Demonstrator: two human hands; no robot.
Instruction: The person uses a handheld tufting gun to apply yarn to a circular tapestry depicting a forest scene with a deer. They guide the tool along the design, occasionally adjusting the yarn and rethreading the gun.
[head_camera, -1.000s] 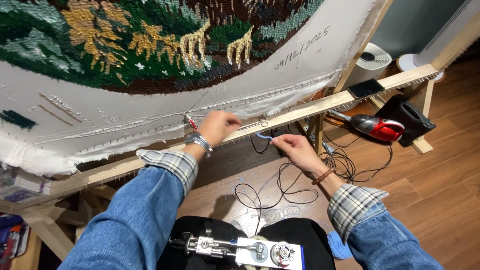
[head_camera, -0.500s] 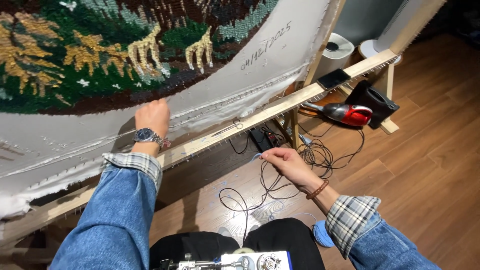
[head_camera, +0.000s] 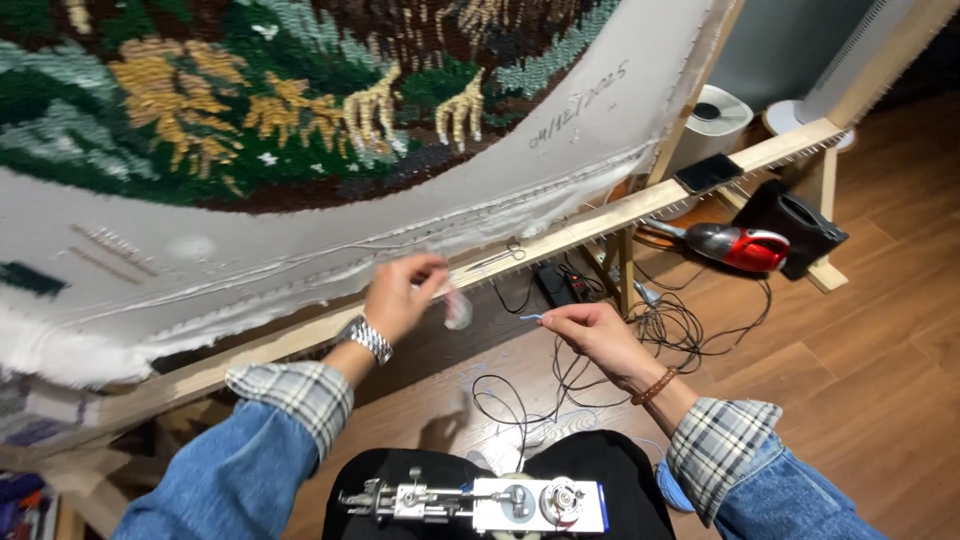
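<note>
My left hand (head_camera: 398, 296) is raised just below the wooden frame bar (head_camera: 600, 215), fingers pinched on a small pale scrap (head_camera: 458, 311) that is blurred by motion. My right hand (head_camera: 592, 336) hovers lower to the right and pinches a thin blue thread (head_camera: 530, 317) between thumb and fingers. A metal tufting gun (head_camera: 480, 500) lies across my lap. Small scissors (head_camera: 497, 257) rest on the bar between the hands. Above stretches the grey cloth (head_camera: 300, 250) with a green, gold and brown tufted picture (head_camera: 250, 100).
A dark phone (head_camera: 708, 172) lies on the bar at the right. On the wooden floor are a red hand vacuum (head_camera: 745, 247), a black case (head_camera: 800, 225), tangled black cables (head_camera: 600, 375) and a power strip (head_camera: 560, 285). A white round device (head_camera: 722, 112) stands behind the frame.
My left hand came off the cloth and dropped below the bar, now holding a pale scrap. My right hand rose a little toward the bar with the blue thread.
</note>
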